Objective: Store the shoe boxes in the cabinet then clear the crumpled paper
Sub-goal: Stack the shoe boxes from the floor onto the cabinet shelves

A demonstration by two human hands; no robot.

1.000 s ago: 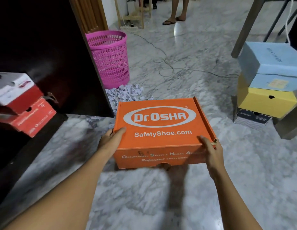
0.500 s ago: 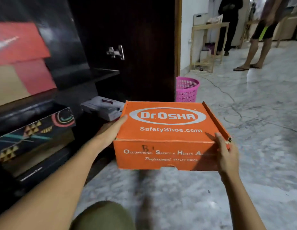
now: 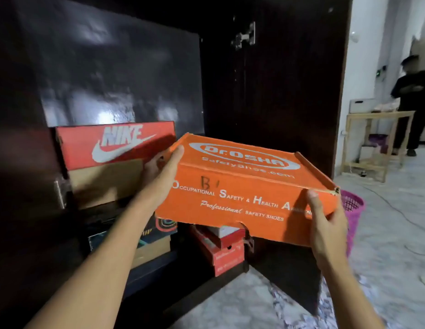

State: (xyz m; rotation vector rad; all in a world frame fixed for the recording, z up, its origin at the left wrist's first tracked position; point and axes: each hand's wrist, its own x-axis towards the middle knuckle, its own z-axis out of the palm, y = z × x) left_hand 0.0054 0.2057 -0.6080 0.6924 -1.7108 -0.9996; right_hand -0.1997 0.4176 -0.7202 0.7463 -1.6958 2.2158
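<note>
I hold an orange Dr.OSHA shoe box in the air in front of the dark open cabinet. My left hand grips its left end, thumb on the lid. My right hand grips the near right corner, thumb on the front face. Inside the cabinet a red Nike box stands on a brown box. Lower down sit a patterned dark box and a stack of red boxes. Crumpled paper lies on the floor, partly hidden behind the cabinet door.
The dark cabinet door stands open on the right. A pink basket sits behind the orange box. A person in black stands by a wooden rack. A cable runs across the marble floor.
I lifted the orange box off the floor and carried it left and up to the cabinet. My view swung from the floor to the cabinet shelves.
</note>
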